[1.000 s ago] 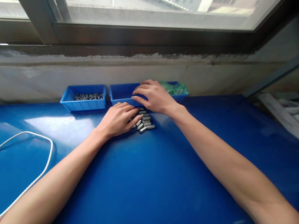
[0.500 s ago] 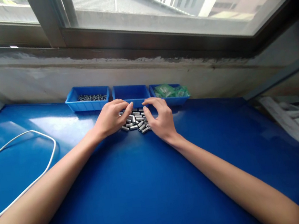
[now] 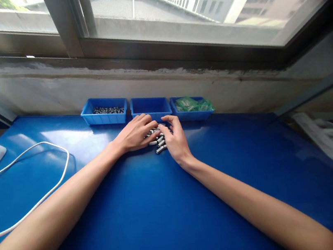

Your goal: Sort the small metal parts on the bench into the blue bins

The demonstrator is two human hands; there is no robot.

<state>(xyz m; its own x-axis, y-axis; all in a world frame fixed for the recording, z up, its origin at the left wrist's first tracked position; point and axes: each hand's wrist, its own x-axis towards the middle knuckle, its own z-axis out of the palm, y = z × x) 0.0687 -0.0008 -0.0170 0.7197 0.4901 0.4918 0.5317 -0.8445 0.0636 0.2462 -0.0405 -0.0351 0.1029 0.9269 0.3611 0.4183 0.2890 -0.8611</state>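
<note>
Position of parts: the pile of metal pieces point(image 3: 160, 140) lies on the tabletop point(image 3: 166, 208) between your hands, just beneath the fingertips and thumbs. The nearest pieces show on the wrist side of your left thumb tip.

Left hand point(image 3: 138, 132): palm down over the left edge of the pile, thumb and fingers apart. The low, flat posture probably serves to confine the loose pieces on that side.

Right hand point(image 3: 175, 140): turned on edge along the right of the pile, thumb and forefinger apart, the gap facing your left hand. The remaining fingers are hidden; contact with any single piece cannot be told. This hand appears to act as a side wall opposite the left, so that pieces are less apt to scatter.

Bins: the left bin point(image 3: 104, 118), holding small metal parts point(image 3: 108, 110), stands beyond and left of your left fingertips. The middle bin point(image 3: 150, 102) stands straight beyond both hands. The right bin point(image 3: 194, 115), with green bags point(image 3: 190, 104), stands beyond and right of your right hand. This row presumably keeps each kind separate within short reach.

Cable: the white cable point(image 3: 63, 169) lies left of your left hand, well apart from the pile.
</note>
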